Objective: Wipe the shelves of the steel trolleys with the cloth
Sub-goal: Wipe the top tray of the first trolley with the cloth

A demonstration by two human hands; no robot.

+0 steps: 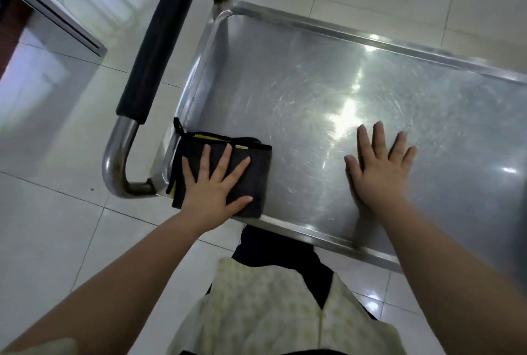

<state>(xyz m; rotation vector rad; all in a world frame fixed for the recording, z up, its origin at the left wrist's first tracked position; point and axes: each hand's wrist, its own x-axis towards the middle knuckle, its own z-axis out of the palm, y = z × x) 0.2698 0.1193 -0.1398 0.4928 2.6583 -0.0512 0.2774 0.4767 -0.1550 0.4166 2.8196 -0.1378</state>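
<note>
While pressed flat under left hand (212, 192), folded dark cloth (225, 177) sits on top shelf (299, 92), corner nearest trolley handle (159, 38). Left grip splayed open on cloth, not pinching. Right hand (379, 166) open, flat on bare steel. Soft, light, likely bunches; best pressed mid-fold.

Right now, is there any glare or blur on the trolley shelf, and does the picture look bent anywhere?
Head view: strong glare from ceiling lights streaks the middle of the shelf, brightest just above the right hand; the left hand and cloth are fairly sharp; edges are soft, and the wide lens bows the handle and floor tiles.
</note>
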